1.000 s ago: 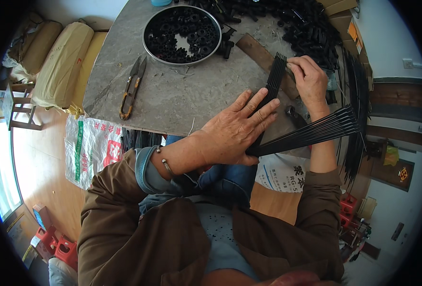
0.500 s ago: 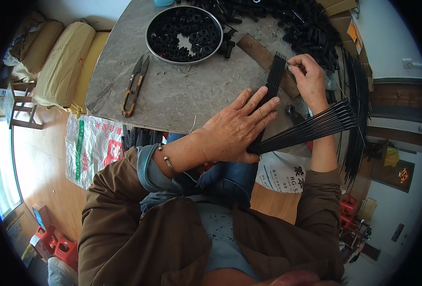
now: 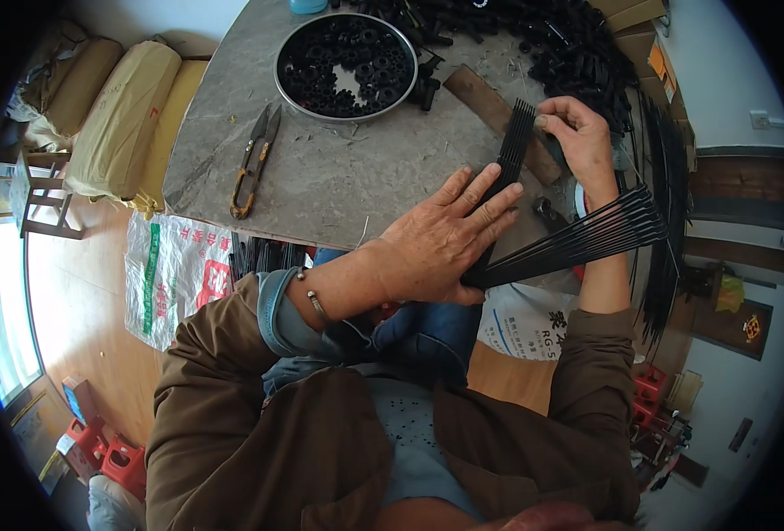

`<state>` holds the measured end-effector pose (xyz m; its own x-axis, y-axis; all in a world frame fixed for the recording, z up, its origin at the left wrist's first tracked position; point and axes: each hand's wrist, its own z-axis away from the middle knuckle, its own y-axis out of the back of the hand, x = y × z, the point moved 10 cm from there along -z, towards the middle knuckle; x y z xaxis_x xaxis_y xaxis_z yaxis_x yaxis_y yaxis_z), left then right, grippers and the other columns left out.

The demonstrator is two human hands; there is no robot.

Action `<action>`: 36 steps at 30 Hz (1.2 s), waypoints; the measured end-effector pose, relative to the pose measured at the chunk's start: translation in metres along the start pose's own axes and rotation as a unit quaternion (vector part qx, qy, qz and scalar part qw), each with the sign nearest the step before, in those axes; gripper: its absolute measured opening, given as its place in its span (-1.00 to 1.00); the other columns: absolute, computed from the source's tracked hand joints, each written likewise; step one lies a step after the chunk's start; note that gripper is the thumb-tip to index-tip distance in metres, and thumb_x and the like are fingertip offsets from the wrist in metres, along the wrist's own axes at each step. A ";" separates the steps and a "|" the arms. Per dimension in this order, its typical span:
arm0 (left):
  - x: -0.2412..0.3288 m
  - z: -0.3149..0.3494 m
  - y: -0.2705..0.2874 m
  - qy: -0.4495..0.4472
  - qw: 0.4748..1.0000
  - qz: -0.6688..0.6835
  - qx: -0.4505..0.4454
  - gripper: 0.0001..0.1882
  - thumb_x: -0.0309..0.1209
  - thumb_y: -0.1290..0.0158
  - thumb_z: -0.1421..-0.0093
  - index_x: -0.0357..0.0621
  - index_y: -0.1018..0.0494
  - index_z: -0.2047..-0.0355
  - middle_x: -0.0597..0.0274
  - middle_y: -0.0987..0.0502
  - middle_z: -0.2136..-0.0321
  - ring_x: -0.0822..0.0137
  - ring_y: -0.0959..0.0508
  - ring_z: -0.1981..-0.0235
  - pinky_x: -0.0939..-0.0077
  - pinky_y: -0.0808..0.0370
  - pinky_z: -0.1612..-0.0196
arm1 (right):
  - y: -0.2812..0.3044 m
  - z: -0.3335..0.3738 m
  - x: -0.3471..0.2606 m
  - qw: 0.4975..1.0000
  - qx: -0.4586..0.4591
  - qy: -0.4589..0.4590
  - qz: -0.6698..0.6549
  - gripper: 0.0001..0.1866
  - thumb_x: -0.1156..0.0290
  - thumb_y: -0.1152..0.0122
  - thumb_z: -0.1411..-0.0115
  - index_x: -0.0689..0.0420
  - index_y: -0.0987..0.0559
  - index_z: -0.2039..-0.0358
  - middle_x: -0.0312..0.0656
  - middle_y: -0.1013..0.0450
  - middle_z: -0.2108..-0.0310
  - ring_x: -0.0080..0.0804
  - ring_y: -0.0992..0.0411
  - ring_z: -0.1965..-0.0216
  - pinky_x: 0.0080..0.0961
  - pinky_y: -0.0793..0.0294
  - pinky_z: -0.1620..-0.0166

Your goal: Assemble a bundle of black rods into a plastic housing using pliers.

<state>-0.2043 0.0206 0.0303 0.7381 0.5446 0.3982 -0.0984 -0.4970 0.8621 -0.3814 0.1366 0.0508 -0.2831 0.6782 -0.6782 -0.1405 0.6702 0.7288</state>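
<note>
My left hand (image 3: 445, 228) lies over a row of thin black rods (image 3: 518, 142), its fingers straight and a little apart, holding them at the table's near edge. From beside its thumb, more rods (image 3: 578, 237) fan out to the right, passing above my right forearm. My right hand (image 3: 580, 146) is beside the rods' far tips, thumb and forefinger pinched together. Whatever lies in that pinch is too small to make out. Beneath the rods' far part a flat brown strip (image 3: 480, 99) rests slantwise on the grey table (image 3: 321, 190).
A round metal-rimmed tray (image 3: 282, 84) holds small black rings. Thread snips (image 3: 255, 164) lie on the left. Black plastic parts (image 3: 578, 57) are heaped at the back right. Long black rods (image 3: 662, 212) hang off the right edge. Below are white sacks (image 3: 520, 323).
My right hand has shifted slightly up and right, still pinched, and a pale round edge shows beside its wrist. My left hand keeps its place on the rods.
</note>
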 end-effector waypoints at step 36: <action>0.017 0.003 0.004 -0.027 0.999 0.011 -0.031 -0.04 0.15 -0.20 0.12 -0.24 -0.26 -0.17 0.00 -0.03 -0.31 -0.06 0.07 -0.35 0.06 0.09 -0.35 | 0.107 0.050 0.011 0.904 0.215 0.122 0.349 -0.86 0.49 -0.11 -0.15 0.17 -0.49 0.26 -0.11 -0.46 0.35 -0.14 -0.46 0.26 -0.32 -0.42 0.19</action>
<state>-0.1903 0.0259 0.0396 0.7703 0.4963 0.4003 -0.1541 -0.4643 0.8722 -0.3524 0.2307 0.1170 -0.3690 0.9293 0.0127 0.5197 0.1950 0.8318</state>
